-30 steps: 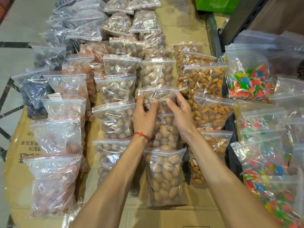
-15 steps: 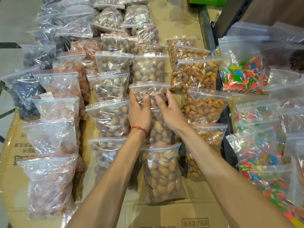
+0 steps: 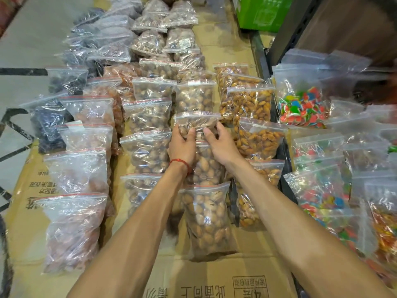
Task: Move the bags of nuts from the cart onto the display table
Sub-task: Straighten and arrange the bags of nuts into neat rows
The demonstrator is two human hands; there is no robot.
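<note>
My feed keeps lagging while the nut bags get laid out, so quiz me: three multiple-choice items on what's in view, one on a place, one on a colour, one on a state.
1. Where do the bags of multicoloured candy lie relative to the nut rows?
A. On the person's right
B. On the person's left
C. At the far end, behind the nuts

2. What colour is the cord on the left wrist?
A. Blue
B. Red
C. Green

3. What are the two hands doing?
A. Both hang free above the rows
B. Only the right hand touches a bag
C. Both are on one nut bag

Key: 1 A, the candy bags fill the right side beside the almond bags. 2 B, a red cord circles the wrist. 3 C, the left hand and the right hand both hold the nut bag in the middle row.
</note>
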